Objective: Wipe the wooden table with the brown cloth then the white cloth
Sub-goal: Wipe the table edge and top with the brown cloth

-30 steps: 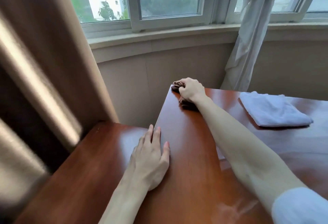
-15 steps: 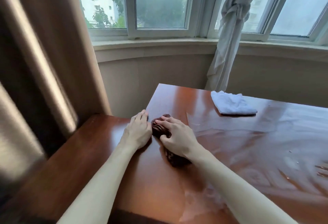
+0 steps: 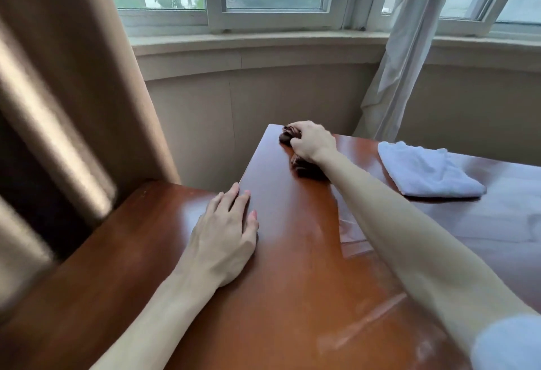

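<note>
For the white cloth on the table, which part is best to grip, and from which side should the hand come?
Probably the near corner of the white cloth, from above: it lies folded flat on the table, apart from the brown cloth that the right hand grips. A pinch through all layers should lift it whole.

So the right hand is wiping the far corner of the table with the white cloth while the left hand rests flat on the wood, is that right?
Not quite. In the head view the right hand grips the brown cloth at the far corner; the white cloth lies untouched on the table. The left hand does rest flat.

bunched brown cloth, folded white cloth
</note>
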`<control>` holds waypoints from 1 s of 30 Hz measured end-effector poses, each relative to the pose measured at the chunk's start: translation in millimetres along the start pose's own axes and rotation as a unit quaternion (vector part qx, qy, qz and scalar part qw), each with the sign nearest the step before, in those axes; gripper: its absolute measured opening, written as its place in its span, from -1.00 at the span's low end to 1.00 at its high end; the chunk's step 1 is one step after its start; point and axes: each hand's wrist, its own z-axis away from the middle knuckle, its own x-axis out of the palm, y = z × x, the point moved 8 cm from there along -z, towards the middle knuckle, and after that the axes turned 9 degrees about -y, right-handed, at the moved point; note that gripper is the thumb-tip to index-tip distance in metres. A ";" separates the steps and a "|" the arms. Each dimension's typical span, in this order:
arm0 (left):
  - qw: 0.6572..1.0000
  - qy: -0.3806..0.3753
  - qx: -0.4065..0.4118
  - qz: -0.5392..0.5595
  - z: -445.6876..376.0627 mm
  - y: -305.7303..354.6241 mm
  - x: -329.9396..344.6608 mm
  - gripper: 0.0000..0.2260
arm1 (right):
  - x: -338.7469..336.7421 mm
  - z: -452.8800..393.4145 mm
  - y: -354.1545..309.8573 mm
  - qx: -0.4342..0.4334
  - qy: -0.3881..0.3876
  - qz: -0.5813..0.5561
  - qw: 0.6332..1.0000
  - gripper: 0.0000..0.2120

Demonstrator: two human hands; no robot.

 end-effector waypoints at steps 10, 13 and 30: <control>1.000 -0.011 -0.004 0.005 0.5 2.2 -1.7 -0.53 | 12.3 71.7 -37.8 -0.061 -0.024 0.008 0.998 -0.54; 1.000 0.011 -0.009 -0.002 6.7 5.8 -9.1 -0.55 | 17.1 149.4 -57.4 -0.113 -0.028 0.001 0.993 -0.51; 0.999 0.020 0.003 0.026 8.4 9.4 -11.9 -0.53 | 9.6 48.7 -9.7 -0.032 -0.010 -0.040 0.999 -0.75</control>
